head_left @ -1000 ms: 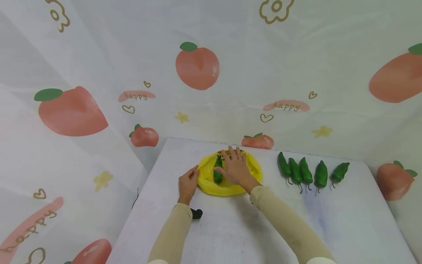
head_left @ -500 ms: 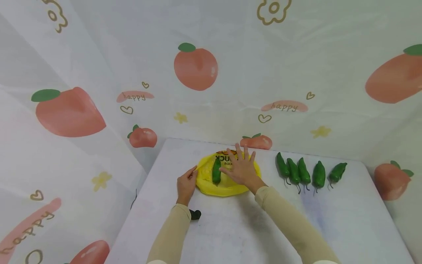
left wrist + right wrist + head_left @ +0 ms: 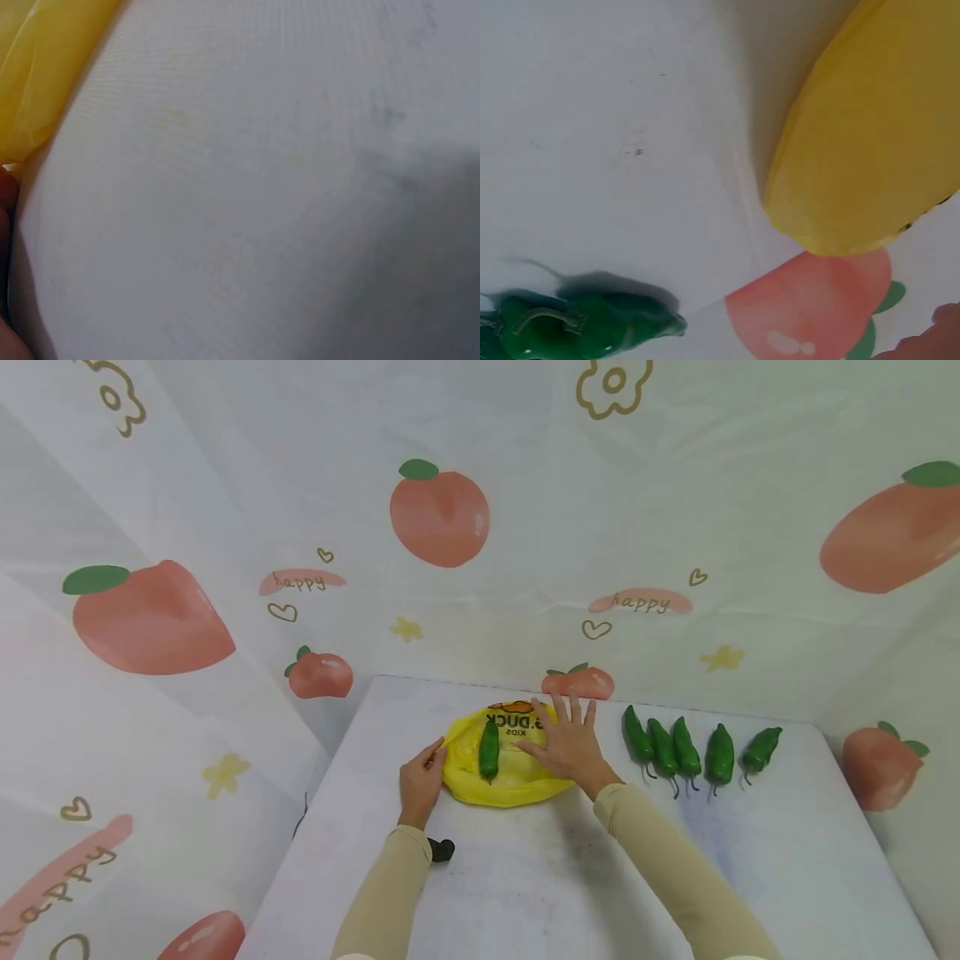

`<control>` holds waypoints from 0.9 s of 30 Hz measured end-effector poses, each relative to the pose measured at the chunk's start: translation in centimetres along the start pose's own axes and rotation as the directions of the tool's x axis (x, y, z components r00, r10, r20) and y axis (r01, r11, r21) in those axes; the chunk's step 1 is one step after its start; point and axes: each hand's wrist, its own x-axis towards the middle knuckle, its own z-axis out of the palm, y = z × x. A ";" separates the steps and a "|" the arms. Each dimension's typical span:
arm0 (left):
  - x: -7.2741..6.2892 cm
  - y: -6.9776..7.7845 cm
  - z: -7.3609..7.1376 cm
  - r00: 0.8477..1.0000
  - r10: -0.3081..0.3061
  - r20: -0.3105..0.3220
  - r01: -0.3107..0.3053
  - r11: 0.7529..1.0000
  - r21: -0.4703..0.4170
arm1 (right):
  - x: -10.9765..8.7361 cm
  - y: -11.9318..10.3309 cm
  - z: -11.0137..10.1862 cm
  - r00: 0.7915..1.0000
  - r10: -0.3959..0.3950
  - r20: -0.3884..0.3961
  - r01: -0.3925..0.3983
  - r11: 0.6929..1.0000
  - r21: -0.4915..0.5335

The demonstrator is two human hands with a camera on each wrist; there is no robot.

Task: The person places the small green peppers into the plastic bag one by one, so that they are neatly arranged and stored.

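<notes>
A yellow plastic bag (image 3: pixel 465 789) with dark lettering lies spread on the white table, its mouth facing up. Inside its opening shows a green chili pepper (image 3: pixel 489 750). The left hand (image 3: pixel 420 783) pinches the bag's left rim between thumb and fingers. At the bag's right side is the right hand (image 3: pixel 572 749), its fingers spread and straight, covering part of that rim. The right wrist view shows the outer side of the yellow bag (image 3: pixel 870 142), with a bit of the right hand (image 3: pixel 930 337) at the lower right corner. A sliver of left-hand fingers (image 3: pixel 6 199) edges the left wrist view.
Several green chili peppers (image 3: pixel 686 748) lie in a row to the right of the bag, stems toward the person. A small black object (image 3: pixel 442 850) sits beside the left forearm, partly hidden by it. A fruit-printed sheet (image 3: pixel 480 602) stands behind the white table (image 3: pixel 510 893).
The right hand has slid rightward across the bag's opening toward its right rim, uncovering the lettering. The left hand keeps its pinch on the left rim. The view has shifted slightly.
</notes>
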 end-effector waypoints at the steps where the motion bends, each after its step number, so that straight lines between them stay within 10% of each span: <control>1: 0.0 0.0 0.0 1.000 -0.002 0.001 0.002 1.000 -0.004 | 0.0 0.2 0.1 1.000 0.005 0.001 -0.005 1.000 0.005; 27: -0.1 0.6 -0.2 1.000 -0.011 0.022 0.011 1.000 0.020 | -1.7 6.4 0.5 0.993 0.117 0.033 -0.118 0.992 0.044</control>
